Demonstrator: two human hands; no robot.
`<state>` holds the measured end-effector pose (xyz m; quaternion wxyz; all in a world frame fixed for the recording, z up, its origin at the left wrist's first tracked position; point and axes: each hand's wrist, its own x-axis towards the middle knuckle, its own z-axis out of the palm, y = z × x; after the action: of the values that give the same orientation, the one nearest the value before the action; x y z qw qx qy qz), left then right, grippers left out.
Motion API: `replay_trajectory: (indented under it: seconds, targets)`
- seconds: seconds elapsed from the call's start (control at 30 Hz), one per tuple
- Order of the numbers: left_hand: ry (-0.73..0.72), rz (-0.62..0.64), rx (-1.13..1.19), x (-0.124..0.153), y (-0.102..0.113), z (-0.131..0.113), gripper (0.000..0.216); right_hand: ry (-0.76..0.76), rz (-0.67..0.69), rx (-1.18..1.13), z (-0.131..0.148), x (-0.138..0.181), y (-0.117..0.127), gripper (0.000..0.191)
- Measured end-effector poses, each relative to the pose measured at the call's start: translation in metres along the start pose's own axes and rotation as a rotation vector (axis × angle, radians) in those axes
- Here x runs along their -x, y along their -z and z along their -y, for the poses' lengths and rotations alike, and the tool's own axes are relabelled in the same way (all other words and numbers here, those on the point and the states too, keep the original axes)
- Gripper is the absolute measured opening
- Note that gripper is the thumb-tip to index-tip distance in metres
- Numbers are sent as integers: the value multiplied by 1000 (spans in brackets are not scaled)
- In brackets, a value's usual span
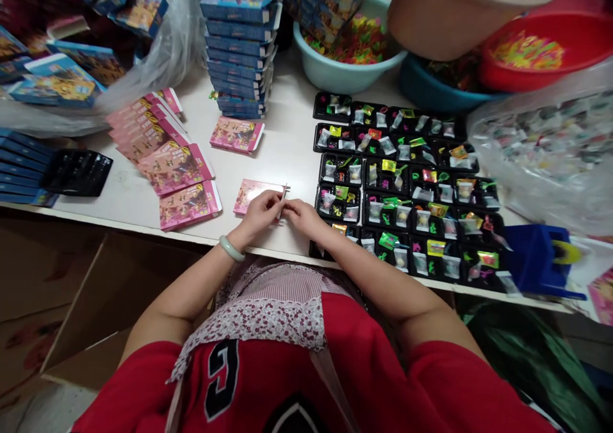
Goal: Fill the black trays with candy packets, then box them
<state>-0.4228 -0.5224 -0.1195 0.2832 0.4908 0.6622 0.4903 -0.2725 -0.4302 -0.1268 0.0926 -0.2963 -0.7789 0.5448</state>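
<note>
My left hand (pixel 261 214) and my right hand (pixel 301 216) meet at the near edge of the white table (pixel 287 145). Both pinch the end flap of a flat pink box (pixel 251 193) that lies there, fingers closed on it. A pale green bangle (pixel 232 249) sits on my left wrist. Just right of my hands lie several black trays (pixel 405 184) filled with small clear packets and bright toys.
Flat pink boxes (pixel 165 158) fan out at left, one more pink box (pixel 236 134) lies further back. A stack of blue boxes (pixel 242 50) stands behind. Bowls of coloured bits (pixel 345 53) and a red basin (pixel 546 50) sit at the back. A clear bag (pixel 550 152) lies right.
</note>
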Motion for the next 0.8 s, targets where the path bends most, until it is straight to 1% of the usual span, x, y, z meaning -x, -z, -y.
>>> replay_trajectory:
  seconds: [0.07, 0.1, 0.17, 0.2, 0.23, 0.3, 0.37, 0.4, 0.43, 0.5, 0.6, 0.7, 0.8]
  targets:
    - [-61, -17, -66, -13, 11, -4, 23, -49, 0, -247, 9, -19, 0, 29]
    - [-103, -30, -118, -25, 19, -5, 20, -64, -8, -381, 15, -33, 1, 29]
    - [-185, -71, -252, -56, 39, -7, 16, -63, -20, -607, 31, -68, 2, 27]
    - [-203, -93, -322, -74, 49, -7, 14, -53, -26, -680, 40, -88, 2, 25]
    - [-202, -110, -387, -93, 58, -5, 13, -49, -24, -728, 50, -108, 1, 23]
    - [-149, -127, -479, -125, 73, -1, 13, -71, -29, -768, 66, -144, -1, 19]
    - [-72, -113, -506, -145, 84, 7, 13, -121, -35, -770, 77, -168, -1, 20]
    - [-47, -108, -505, -148, 87, 11, 12, -144, -30, -764, 79, -174, -1, 22]
    - [-32, -119, -505, -147, 90, 16, 11, -159, -25, -755, 79, -177, 1, 25]
    - [-8, -196, -525, -136, 94, 27, 10, -168, -22, -724, 74, -173, 8, 32]
    - [88, -334, -562, -116, 94, 43, 16, -187, -75, -655, 63, -154, 19, 34]
    - [151, -342, -535, -112, 90, 51, 21, -185, -76, -615, 57, -128, 25, 31]
    - [157, -308, -506, -118, 86, 44, 19, -131, -27, -571, 56, -94, 35, 29]
